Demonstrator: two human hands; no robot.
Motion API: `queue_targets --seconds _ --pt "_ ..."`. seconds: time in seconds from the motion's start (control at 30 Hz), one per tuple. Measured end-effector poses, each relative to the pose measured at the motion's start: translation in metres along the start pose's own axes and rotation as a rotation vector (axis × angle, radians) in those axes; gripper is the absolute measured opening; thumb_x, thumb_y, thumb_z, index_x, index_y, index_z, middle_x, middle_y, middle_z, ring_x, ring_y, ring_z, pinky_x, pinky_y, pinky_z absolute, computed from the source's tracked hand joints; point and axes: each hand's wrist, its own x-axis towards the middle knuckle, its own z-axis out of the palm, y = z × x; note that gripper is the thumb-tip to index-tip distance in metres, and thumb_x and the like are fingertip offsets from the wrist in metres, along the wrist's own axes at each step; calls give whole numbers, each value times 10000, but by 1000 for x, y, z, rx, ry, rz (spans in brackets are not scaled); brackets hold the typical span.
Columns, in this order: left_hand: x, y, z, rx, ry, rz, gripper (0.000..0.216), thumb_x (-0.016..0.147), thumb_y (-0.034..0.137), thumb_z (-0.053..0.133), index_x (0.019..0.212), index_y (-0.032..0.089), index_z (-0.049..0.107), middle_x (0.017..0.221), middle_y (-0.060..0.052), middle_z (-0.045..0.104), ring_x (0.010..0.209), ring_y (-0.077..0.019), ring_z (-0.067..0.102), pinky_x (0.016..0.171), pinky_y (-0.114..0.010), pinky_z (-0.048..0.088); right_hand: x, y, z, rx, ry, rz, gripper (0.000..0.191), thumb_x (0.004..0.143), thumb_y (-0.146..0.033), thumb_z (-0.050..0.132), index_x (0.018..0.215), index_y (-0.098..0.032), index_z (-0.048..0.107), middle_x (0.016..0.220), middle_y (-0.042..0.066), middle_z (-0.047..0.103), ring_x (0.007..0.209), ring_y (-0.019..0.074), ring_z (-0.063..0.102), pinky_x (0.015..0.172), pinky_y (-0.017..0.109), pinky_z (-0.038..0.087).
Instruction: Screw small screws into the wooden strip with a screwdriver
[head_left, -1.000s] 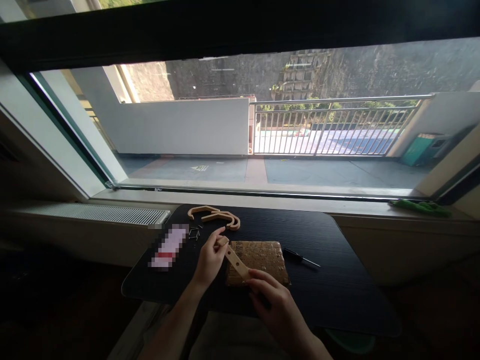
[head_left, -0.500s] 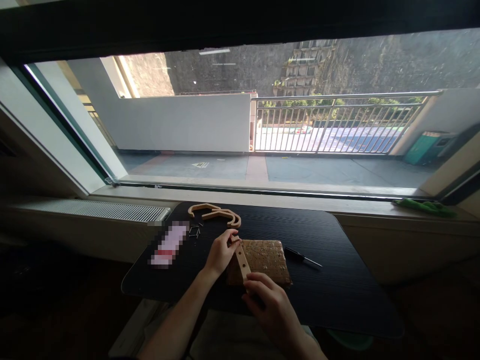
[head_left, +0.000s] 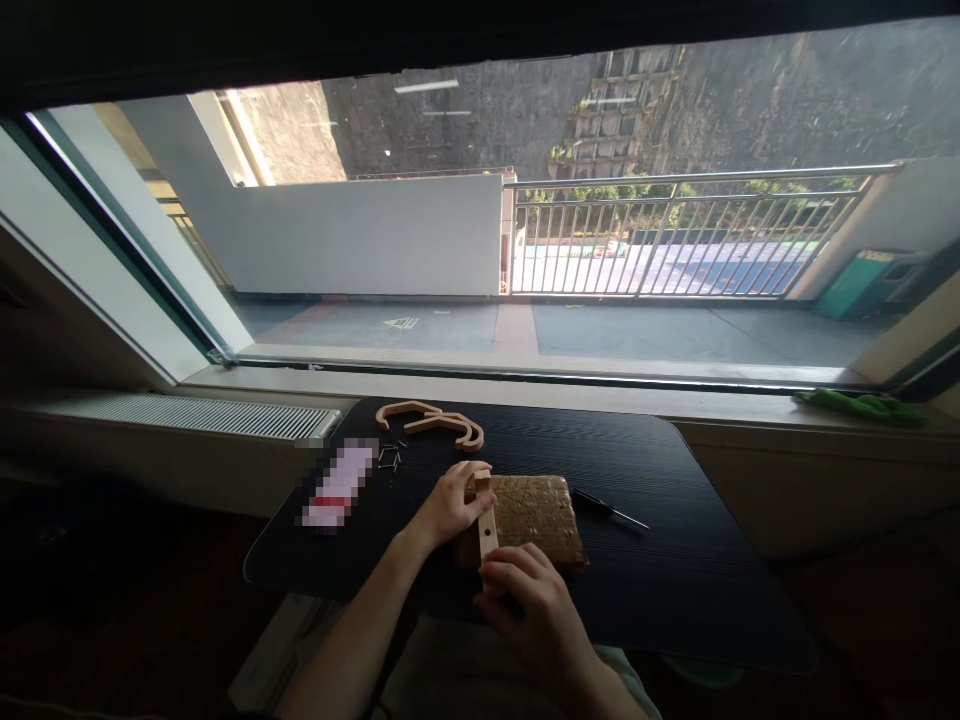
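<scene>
A light wooden bar with a dark hole (head_left: 487,520) is held between my two hands, above the left part of a brown, rough-looking slab (head_left: 536,510). My left hand (head_left: 450,505) is closed on the bar's far end, where a small raised block shows. Closer to me, my right hand (head_left: 529,590) pinches the near end, its thumb partly hidden. Beyond my hands lie curved wooden pieces (head_left: 442,424). Several small screws (head_left: 388,458) are scattered left of them. To the right of the slab rests a screwdriver (head_left: 609,509) with a black handle.
The black table (head_left: 660,600) stands below a wide window. A blurred pink-and-white item (head_left: 341,485) lies on its left side. A white radiator (head_left: 187,415) is at the left, and a green cloth (head_left: 862,407) lies on the right of the sill.
The wooden bar has turned more upright in view, and its far end with the raised block now shows. My left hand has shifted slightly right along with it.
</scene>
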Motion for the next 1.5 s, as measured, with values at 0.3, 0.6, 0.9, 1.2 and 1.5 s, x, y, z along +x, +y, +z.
queue_targets --seconds 0.3,0.6,0.9,1.2,1.5 --pt "-8 -1 0 14 51 -17 402 798 275 664 1192 226 604 1136 -70 656 1046 -229 629 950 -379 495 -4 4 -4 -93 38 5 275 726 -36 585 913 -233 627 953 52 677 863 220 608 763 370 507" --pt "-38 3 -14 127 176 6 160 888 345 560 929 201 613 899 -41 660 853 -200 652 834 -329 526 -4 38 -22 -127 235 88 232 906 -122 477 1000 -225 662 1139 113 587 1036 236 620 872 380 550" --pt "-65 6 -14 195 119 141 173 903 303 512 1021 201 586 999 -73 659 947 -221 626 853 -348 507 19 59 -24 -144 189 121 244 932 -146 452 1054 -225 649 1318 120 527 1199 271 561 973 459 514" --pt "-78 8 9 269 246 8 339 872 515 591 750 202 546 767 -20 605 723 -196 600 664 -308 495 36 57 -17 -200 233 60 213 868 -138 527 1044 -211 624 1124 115 627 1035 257 618 887 448 541" --pt "-71 17 32 442 337 50 363 861 520 603 706 203 521 703 -24 591 686 -214 566 621 -323 462 47 44 -15 -261 -211 -108 365 879 -43 472 1117 -225 681 1278 86 647 1169 241 593 980 428 484"
